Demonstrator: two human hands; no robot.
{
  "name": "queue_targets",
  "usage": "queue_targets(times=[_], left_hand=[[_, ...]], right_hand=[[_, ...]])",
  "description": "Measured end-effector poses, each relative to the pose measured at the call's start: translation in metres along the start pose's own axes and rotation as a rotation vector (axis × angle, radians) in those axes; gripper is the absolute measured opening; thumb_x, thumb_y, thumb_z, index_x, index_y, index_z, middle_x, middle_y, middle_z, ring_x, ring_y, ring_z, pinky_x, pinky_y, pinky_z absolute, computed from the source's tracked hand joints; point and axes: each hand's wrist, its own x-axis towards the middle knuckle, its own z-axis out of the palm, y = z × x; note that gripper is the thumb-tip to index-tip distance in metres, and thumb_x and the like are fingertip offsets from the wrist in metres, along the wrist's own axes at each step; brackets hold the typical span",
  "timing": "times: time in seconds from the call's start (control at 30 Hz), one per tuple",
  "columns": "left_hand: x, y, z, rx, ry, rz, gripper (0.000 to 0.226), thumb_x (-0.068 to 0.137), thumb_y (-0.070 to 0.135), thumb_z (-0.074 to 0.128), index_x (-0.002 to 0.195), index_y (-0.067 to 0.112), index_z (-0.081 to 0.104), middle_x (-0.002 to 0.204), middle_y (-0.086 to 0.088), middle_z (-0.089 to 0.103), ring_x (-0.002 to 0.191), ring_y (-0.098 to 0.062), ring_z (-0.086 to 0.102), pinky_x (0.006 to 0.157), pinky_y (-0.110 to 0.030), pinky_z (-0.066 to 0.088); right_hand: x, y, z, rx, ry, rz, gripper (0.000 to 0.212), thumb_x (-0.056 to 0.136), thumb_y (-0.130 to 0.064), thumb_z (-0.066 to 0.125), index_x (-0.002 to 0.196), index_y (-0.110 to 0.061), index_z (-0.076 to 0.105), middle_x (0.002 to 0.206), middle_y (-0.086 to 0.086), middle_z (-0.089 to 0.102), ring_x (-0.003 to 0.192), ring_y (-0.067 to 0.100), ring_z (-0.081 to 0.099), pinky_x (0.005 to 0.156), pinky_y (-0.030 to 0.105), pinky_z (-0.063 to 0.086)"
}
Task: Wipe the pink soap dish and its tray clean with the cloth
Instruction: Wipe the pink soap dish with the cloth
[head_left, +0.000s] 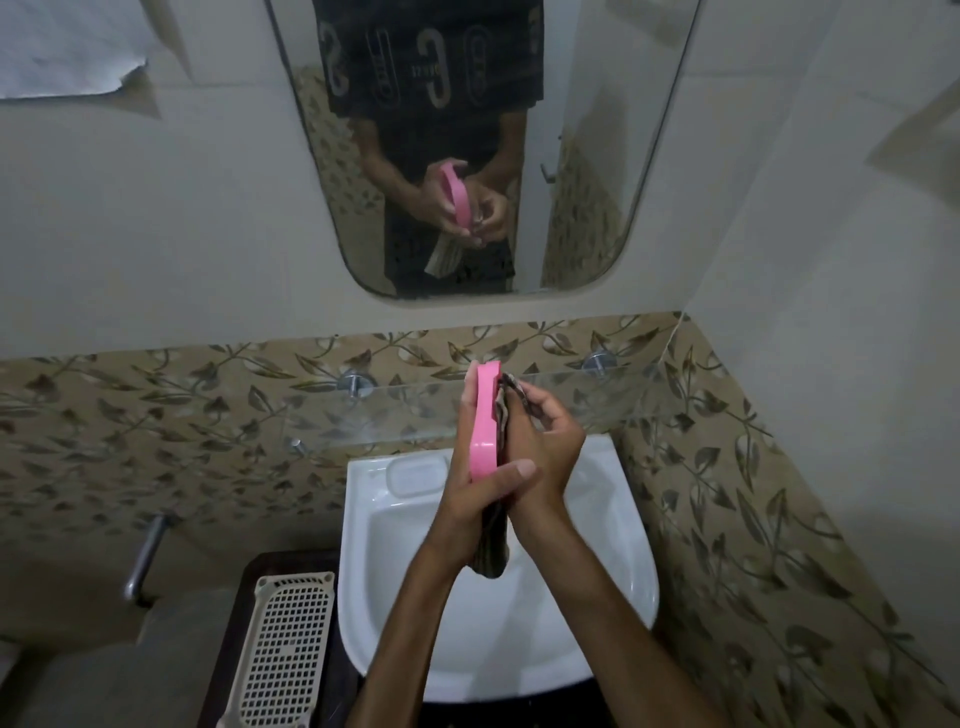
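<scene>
I see the left hand (470, 488) gripping the pink soap dish (484, 422) edge-on over the sink (613, 525), long axis pointing away; the right hand (540, 441) apparently presses the cloth (503, 415) against its right face.

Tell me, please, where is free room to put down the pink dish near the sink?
The glass shelf looks bare left of the hands, between its metal mounts. The sink rim beside the moulded soap recess is also bare, but narrow. Over the basin it is crowded: the left hand grips the pink dish and the right hand presses the cloth against it.
</scene>
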Motion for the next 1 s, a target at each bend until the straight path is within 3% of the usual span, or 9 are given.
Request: queue_targets(times=[0.13,0.23,0.33,0.5,0.6,0.67,0.77,0.9,1.0], left_hand=[[0.006,0.020,-0.003,-0.414,0.158,0.090,0.066,0.071,0.023,0.072,0.133,0.004,0.056,0.109,-0.014,0.074,0.096,-0.026,0.071,0.076,-0.037,0.060],[0.013,0.035,-0.017,-0.611,0.212,0.108,0.072,0.077,0.031,0.068,0.139,-0.001,0.052,0.121,-0.025,0.060,0.111,-0.040,0.057,0.097,-0.050,0.049],[0.016,0.037,-0.022,-0.592,0.233,0.104,0.079,0.075,0.029,0.066,0.144,-0.006,0.047,0.125,-0.028,0.057,0.114,-0.042,0.053,0.101,-0.050,0.043],[0.017,0.042,-0.031,-0.568,0.207,0.134,0.057,0.073,0.029,0.064,0.123,0.004,0.066,0.112,-0.021,0.072,0.102,-0.037,0.069,0.083,-0.041,0.059],[0.015,0.048,-0.023,-0.548,0.204,0.081,0.087,0.061,0.025,0.074,0.141,-0.002,0.051,0.124,-0.027,0.059,0.112,-0.040,0.056,0.088,-0.045,0.050],[0.018,0.046,-0.018,-0.535,0.218,0.074,0.083,0.062,0.019,0.071,0.140,-0.002,0.051,0.121,-0.027,0.058,0.110,-0.040,0.055,0.091,-0.046,0.048],[0.022,0.041,-0.019,-0.554,0.259,0.043,0.069,0.075,0.018,0.055,0.140,-0.005,0.049,0.117,-0.027,0.060,0.107,-0.041,0.059,0.099,-0.048,0.046],[0.021,0.041,-0.021,-0.555,0.220,0.059,0.053,0.078,0.019,0.050,0.128,0.003,0.055,0.101,-0.019,0.069,0.090,-0.030,0.065,0.081,-0.039,0.051],[0.021,0.041,-0.027,-0.509,0.246,0.049,0.051,0.080,0.022,0.051,0.128,0.004,0.052,0.097,-0.018,0.067,0.089,-0.031,0.064,0.080,-0.040,0.051]], right_hand=[[0.002,-0.007,-0.009,-0.092,-0.152,-0.082,0.015,0.094,-0.008,0.074,0.101,-0.021,0.079,0.099,0.000,0.080,0.094,0.015,0.077,0.079,0.028,0.064],[0.005,-0.013,-0.022,-0.458,-0.296,-0.601,0.017,0.091,-0.012,0.078,0.107,-0.015,0.079,0.107,-0.004,0.072,0.095,0.003,0.069,0.084,0.014,0.057],[0.014,-0.016,-0.027,-0.645,-0.446,-0.885,0.020,0.090,-0.012,0.078,0.109,-0.008,0.077,0.109,0.004,0.070,0.096,0.011,0.066,0.086,0.021,0.057],[0.011,-0.016,-0.037,-0.593,-0.776,-0.924,0.030,0.087,-0.014,0.079,0.116,-0.007,0.075,0.112,0.005,0.071,0.099,0.010,0.067,0.088,0.021,0.058],[0.029,-0.019,-0.039,-0.588,-0.616,-0.933,0.026,0.086,0.002,0.079,0.111,-0.003,0.078,0.109,0.011,0.077,0.097,0.018,0.072,0.089,0.033,0.062],[0.028,-0.019,-0.034,-0.565,-0.480,-0.838,0.023,0.087,0.001,0.079,0.109,-0.004,0.080,0.104,0.009,0.077,0.092,0.016,0.072,0.085,0.036,0.063],[0.007,-0.012,-0.026,-0.499,-0.558,-0.879,0.021,0.086,0.000,0.077,0.106,-0.006,0.079,0.097,0.005,0.072,0.084,0.011,0.067,0.073,0.028,0.061],[0.021,-0.016,-0.024,-0.477,-0.439,-0.706,0.021,0.085,0.002,0.080,0.103,-0.008,0.082,0.098,0.005,0.075,0.087,0.014,0.071,0.076,0.035,0.062],[0.003,-0.013,-0.022,-0.472,-0.650,-0.866,0.022,0.084,0.002,0.078,0.102,-0.009,0.082,0.101,0.003,0.078,0.093,0.010,0.072,0.083,0.027,0.061]])
